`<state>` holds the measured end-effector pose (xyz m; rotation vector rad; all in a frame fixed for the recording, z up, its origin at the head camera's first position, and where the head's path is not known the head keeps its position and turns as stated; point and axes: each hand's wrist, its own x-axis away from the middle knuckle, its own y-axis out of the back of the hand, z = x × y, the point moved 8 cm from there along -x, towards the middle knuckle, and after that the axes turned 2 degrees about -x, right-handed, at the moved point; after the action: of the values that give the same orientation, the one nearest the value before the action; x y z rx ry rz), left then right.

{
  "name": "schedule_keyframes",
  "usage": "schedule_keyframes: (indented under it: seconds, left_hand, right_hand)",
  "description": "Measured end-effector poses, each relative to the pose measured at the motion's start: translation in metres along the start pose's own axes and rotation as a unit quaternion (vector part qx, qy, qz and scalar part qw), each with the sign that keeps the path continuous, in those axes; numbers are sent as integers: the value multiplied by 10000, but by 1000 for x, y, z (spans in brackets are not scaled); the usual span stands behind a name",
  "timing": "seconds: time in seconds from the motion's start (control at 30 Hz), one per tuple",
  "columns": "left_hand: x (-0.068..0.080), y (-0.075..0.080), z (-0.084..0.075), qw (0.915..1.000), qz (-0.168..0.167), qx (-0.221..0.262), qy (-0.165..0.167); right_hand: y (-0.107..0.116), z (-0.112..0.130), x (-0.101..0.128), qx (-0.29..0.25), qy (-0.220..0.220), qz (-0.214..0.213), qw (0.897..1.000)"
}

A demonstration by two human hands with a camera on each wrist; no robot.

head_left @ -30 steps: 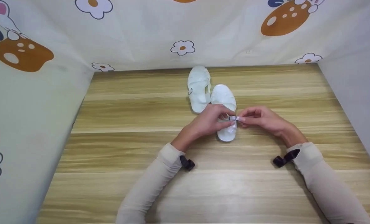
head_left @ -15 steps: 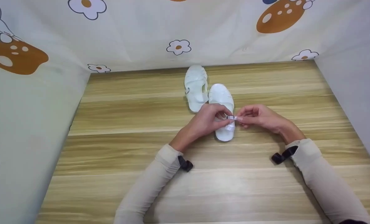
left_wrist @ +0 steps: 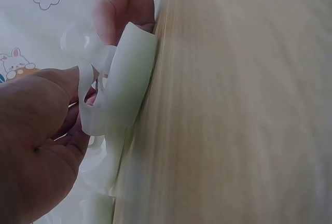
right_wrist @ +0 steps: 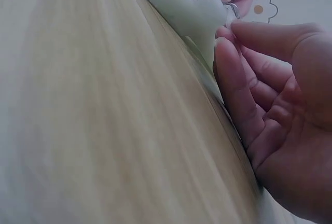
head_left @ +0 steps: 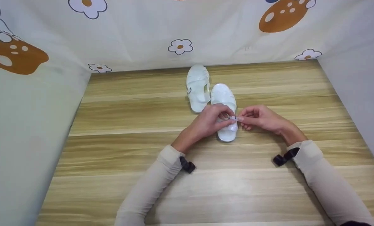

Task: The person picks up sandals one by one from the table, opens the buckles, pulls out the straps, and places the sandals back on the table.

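Two white sandals are on the wood-grain surface. Over the nearer sandal [head_left: 223, 94], toe towards the back wall, my left hand [head_left: 206, 121] pinches its ankle strap by the small metal buckle [head_left: 232, 118]. From the other side my right hand [head_left: 264, 119] pinches the strap's end close to the buckle, thumb against index finger. In the left wrist view the sandal's heel [left_wrist: 132, 58] and looped strap [left_wrist: 85, 89] show beside my left fingers. The right wrist view has the buckle [right_wrist: 232, 9] just beyond my right thumb; how far the strap is threaded is hidden.
The other sandal [head_left: 198, 84] lies to the left and farther back, near the back wall, with its own buckle at its left side. Printed cloth walls [head_left: 136, 37] border the wood-grain surface [head_left: 136, 110] at the back and both sides.
The head view has shifted slightly. My right fingers have come closer to the buckle, and less strap shows between them and it. My left hand keeps its hold.
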<state>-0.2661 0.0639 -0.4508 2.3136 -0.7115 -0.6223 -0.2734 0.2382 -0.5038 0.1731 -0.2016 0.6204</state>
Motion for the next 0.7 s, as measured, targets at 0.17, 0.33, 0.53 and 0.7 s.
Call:
schedule_keyframes:
  seconds: [0.17,0.33,0.53,0.7]
  left_hand:
    - [0,0,-1,10000,-41,77,-30]
    - [0,0,-4,9998,-53,139,-134]
    - [-1,2,-2,9995,-55,308,-29]
    - [0,1,-3,9999,19,-62,-156]
  right_hand:
    - [-2,1,-1,26,72,77,9999]
    - [-3,1,-1,-18,153,201,9997]
    - [-2,1,0,-366,347,238,9984]
    - [0,3,1,-372,438,233,9981]
